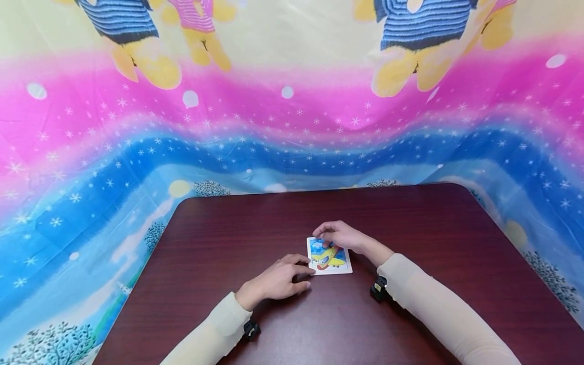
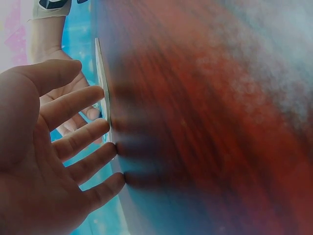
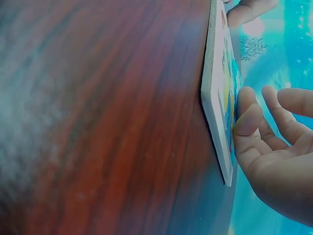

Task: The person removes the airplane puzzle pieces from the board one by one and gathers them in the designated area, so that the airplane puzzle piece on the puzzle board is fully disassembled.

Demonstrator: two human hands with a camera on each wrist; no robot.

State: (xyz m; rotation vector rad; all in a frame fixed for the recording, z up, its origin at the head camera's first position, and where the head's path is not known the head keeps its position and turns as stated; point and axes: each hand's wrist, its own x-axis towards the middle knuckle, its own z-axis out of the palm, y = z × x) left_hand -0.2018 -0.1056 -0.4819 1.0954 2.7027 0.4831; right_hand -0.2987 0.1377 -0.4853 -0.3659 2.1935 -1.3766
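A square picture board (image 1: pixel 341 270) with a white border and a yellow airplane on blue lies flat on the table. My left hand (image 1: pixel 281 278) stretches its spread fingers to the board's left side, with fingertips (image 2: pixel 106 126) right at its edge. Over the top of the board is my right hand (image 1: pixel 343 236), its thumb (image 3: pixel 249 119) and forefinger brought close together at the picture surface. The other fingers of that hand curve loosely above. I cannot tell whether a small part of the picture is between the thumb and forefinger.
The dark red wooden table (image 1: pixel 246 228) has rounded far corners. Behind it and along both sides hangs a pink and blue printed cloth (image 1: pixel 292 121). A small black device (image 1: pixel 251 329) sits at the left wrist and another black device (image 1: pixel 378 289) at the right wrist.
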